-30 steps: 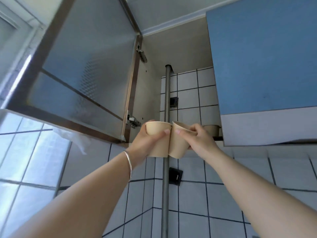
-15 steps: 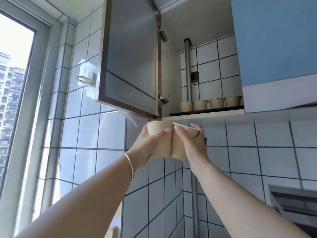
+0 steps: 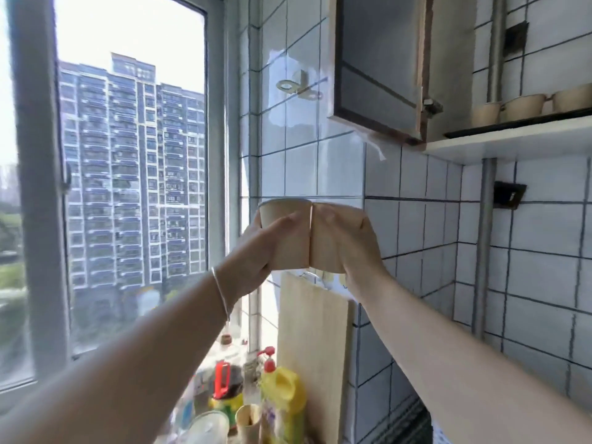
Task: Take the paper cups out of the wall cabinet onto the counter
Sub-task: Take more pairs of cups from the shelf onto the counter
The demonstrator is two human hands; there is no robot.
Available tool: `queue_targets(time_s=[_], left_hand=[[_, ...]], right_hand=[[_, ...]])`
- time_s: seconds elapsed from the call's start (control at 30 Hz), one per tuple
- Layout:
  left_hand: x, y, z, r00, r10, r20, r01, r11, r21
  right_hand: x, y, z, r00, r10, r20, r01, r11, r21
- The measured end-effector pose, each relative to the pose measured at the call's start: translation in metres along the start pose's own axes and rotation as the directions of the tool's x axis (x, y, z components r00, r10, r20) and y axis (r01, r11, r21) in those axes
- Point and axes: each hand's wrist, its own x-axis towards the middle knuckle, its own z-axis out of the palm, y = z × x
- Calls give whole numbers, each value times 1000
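My left hand (image 3: pixel 256 251) grips a tan paper cup (image 3: pixel 283 213) upright, and my right hand (image 3: pixel 355 248) grips a second tan paper cup (image 3: pixel 320 251) pressed against the first. Both cups are in front of the tiled wall, well below the wall cabinet. At the upper right, the cabinet shelf (image 3: pixel 512 139) carries more paper cups (image 3: pixel 525 107) in a row on a dark tray. The cabinet door (image 3: pixel 378 59) stands open to the left of the shelf.
A wooden cutting board (image 3: pixel 315 347) leans on the wall below my hands. Bottles crowd the counter corner: a yellow one (image 3: pixel 283 395), a red-capped dark one (image 3: pixel 226 386), and jars. A metal pipe (image 3: pixel 483 245) runs down the wall. A large window (image 3: pixel 128 187) is at left.
Both hands have carried the two cups down and away from the cabinet. My view has dropped, so the window, cutting board and counter bottles now show.
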Motion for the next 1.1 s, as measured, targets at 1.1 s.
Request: queue_targets(time_s=[1.1], left_hand=[[-761, 209, -331, -21, 155, -988, 257, 956, 144]], right_hand=[[-626, 8, 516, -135, 130, 982, -725, 663, -187]])
